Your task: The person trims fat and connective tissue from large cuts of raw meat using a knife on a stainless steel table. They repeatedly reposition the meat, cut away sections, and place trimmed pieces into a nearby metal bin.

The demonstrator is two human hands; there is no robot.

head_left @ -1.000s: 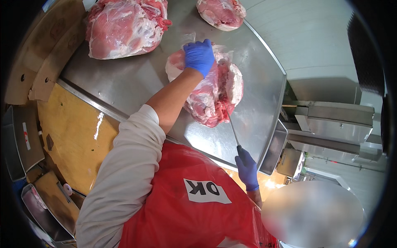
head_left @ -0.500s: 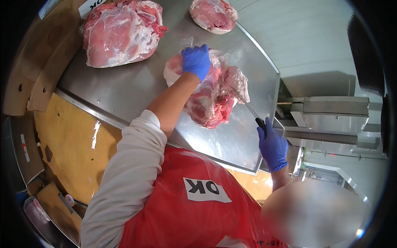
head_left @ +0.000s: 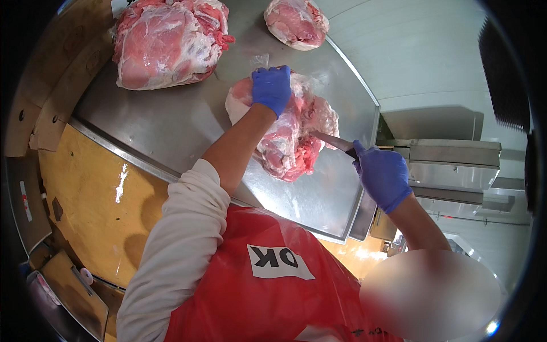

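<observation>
A large cut of raw meat (head_left: 279,145), pink and red with white fat, lies on the metal table (head_left: 165,122). My left hand (head_left: 272,90), in a blue glove, is closed on its far side, fingers curled over the edge beside a bit of clear plastic film (head_left: 260,60). In my blue-gloved right hand (head_left: 385,176) is a knife (head_left: 336,141) with a dark handle. Its blade points left, and the tip touches the fatty right part of the meat. The fingertips of my left hand are partly hidden from view.
A bigger piece of meat (head_left: 165,48) rests at the far left, and a smaller one (head_left: 296,24) at the table's far edge. Cardboard boxes (head_left: 62,85) stand along the left. Metal boxes (head_left: 456,162) are at the right by a pale wall (head_left: 410,62). The floor (head_left: 97,211) is yellow.
My right hand has moved up and slightly right, turning the knife so its blade lies flatter and its broad side shows. My left hand keeps its grip on the meat.
</observation>
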